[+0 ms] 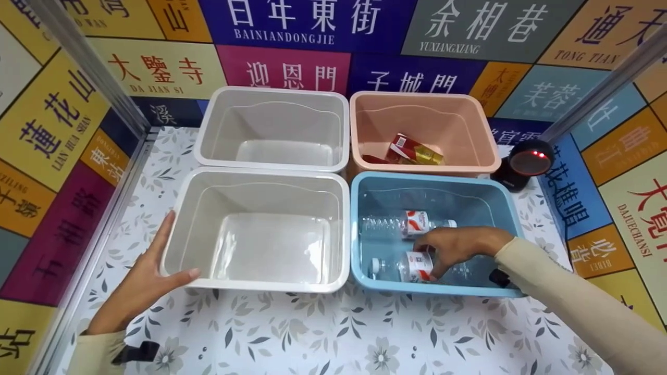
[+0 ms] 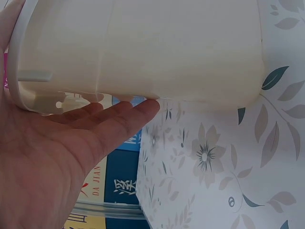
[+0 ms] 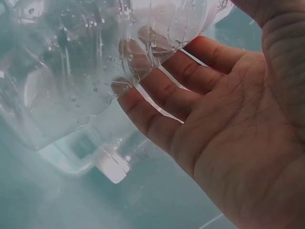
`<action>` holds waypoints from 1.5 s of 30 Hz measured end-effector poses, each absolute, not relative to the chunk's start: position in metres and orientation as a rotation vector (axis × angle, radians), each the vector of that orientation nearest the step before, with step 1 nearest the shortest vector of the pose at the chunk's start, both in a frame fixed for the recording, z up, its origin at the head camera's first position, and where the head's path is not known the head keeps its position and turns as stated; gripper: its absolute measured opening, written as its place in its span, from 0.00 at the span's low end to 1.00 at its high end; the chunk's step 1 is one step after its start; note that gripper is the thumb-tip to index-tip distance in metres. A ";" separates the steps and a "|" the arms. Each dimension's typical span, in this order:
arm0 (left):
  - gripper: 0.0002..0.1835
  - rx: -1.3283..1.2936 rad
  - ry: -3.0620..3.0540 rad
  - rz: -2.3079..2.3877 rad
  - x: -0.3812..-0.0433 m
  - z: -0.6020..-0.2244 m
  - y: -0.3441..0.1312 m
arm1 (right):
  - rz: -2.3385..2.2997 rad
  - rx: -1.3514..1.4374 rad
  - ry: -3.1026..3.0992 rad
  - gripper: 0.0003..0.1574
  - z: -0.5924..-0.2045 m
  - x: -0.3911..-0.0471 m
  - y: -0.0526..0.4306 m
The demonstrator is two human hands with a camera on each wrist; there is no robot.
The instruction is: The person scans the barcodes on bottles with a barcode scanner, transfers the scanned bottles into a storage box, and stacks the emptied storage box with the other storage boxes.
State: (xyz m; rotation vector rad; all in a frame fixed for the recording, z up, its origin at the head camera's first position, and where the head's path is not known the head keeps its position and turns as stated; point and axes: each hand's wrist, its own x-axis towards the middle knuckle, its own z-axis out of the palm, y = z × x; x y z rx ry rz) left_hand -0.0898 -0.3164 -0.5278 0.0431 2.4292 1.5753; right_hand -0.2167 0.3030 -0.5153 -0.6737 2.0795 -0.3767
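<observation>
My right hand (image 1: 453,247) reaches into the light-blue bin (image 1: 437,289) and grips a clear plastic bottle (image 1: 417,266) around its white-and-red label. In the right wrist view the fingers of that hand (image 3: 214,109) curve behind the bottle (image 3: 71,62). A second clear bottle (image 1: 411,224) lies on its side farther back in the same bin; its white cap (image 3: 113,164) shows below the held one. My left hand (image 1: 143,281) rests on the near-left corner of a white bin (image 1: 260,285), thumb on the rim, straight fingers (image 2: 128,117) along the outer wall.
Behind stand another light-coloured bin (image 1: 281,166) and a peach bin (image 1: 417,167) holding red-and-gold packages (image 1: 411,150). A black device with red lights (image 1: 529,161) is right of the peach bin. Sign-printed panels (image 1: 281,67) surround the floral-patterned surface (image 1: 292,333).
</observation>
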 end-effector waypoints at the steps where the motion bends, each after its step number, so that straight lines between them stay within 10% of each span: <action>1: 0.68 0.041 2.431 1.572 -0.090 -0.528 -0.316 | -0.380 -0.680 2.084 0.37 -0.514 -0.217 0.303; 45: 0.67 0.047 2.438 1.529 -0.095 -0.527 -0.318 | -0.708 -0.710 2.398 0.40 -0.444 -0.210 0.336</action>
